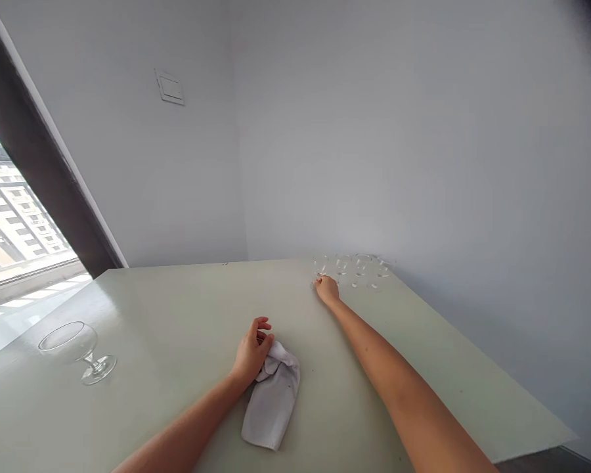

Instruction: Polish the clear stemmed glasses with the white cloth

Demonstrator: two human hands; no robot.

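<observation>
At the far end of the table, my right hand (328,289) is closed around the stem of a clear stemmed glass (320,264), whose bowl shows above the fingers. Several more clear stemmed glasses (363,265) stand close together just to its right. Nearer to me, my left hand (253,353) has curled fingers and holds a bunched end of a pale grey cloth (273,404). The rest of the cloth lies flat on the table. One large stemmed glass (89,358) stands apart on the left, with its bowl towards the upper left of the view.
The pale, glossy table (177,328) reaches back to grey walls (325,131) that meet in a corner. A light switch (170,88) is on the left wall. A dark-framed window (14,217) lies at far left. The table's right edge slants towards me.
</observation>
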